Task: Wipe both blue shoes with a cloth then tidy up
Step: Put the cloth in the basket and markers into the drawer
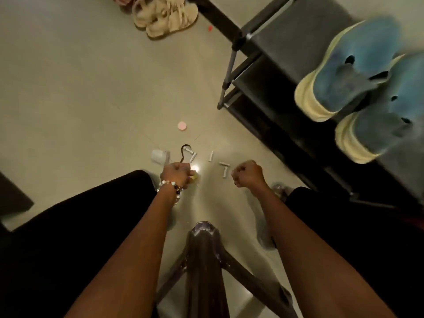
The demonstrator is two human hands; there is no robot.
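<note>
Both blue shoes (358, 72) sit on the rack's (286, 37) top shelf, up-right of my empty, fisted right hand (247, 173); my left hand (175, 173) pinches something small and yellow.

Ahead and to the right of the right hand (246, 172), two soft light-blue shoes with pale yellow soles (358, 72) sit on a black shelf rack with grey metal tube legs (231, 72). Far ahead of the left hand (175, 174), a pair of beige strappy sandals (165, 18) lies on the pale greenish-grey tiled floor (80, 88). Just ahead of both hands lie a round pink plastic lid (182, 126), small white cylinders (223, 169) and a thin black hook (184, 151). On the left wrist hangs a white-pearl and dark-bead bracelet (171, 185). A small yellow object (195, 176) shows beside the left hand. Black trousers (68, 226) flank both forearms; between them stands a glossy dark brown stool (204, 260).
</note>
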